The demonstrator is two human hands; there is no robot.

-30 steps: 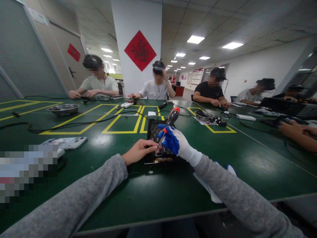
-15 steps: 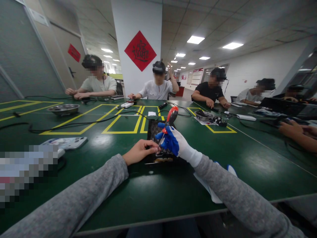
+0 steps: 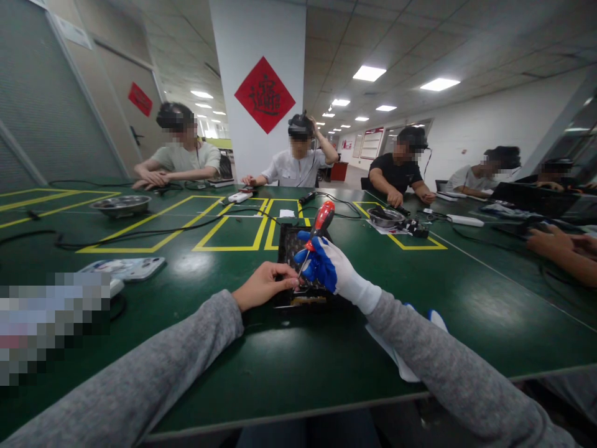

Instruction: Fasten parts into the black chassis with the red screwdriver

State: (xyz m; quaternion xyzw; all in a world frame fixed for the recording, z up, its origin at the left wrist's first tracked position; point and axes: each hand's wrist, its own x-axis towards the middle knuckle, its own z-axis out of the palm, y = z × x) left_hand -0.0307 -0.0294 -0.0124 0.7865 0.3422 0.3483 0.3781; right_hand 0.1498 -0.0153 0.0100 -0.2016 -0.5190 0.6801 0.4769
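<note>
My right hand [image 3: 333, 264], in a white and blue glove, is closed round a screwdriver [image 3: 323, 218] with a red and black handle. The tool leans, handle up, its shaft pointing down to a dark, open device [image 3: 288, 242] on the green table. My bare left hand [image 3: 267, 285] reaches in from the left, thumb and fingers pinched together beside the shaft's lower end. Whatever lies between those fingertips is too small to make out. Both hands partly cover the device.
A phone [image 3: 140, 267] lies at the left, with a metal bowl [image 3: 120, 205] behind it. Another metal bowl [image 3: 386, 216] stands at the back right. A spare glove [image 3: 396, 358] is under my right forearm. Cables cross the table [image 3: 200, 398]; several people sit around it.
My hands and the screwdriver have hardly moved. Across the table, the middle person's raised hand has moved to the head, and the left person's hands have shifted to the right.
</note>
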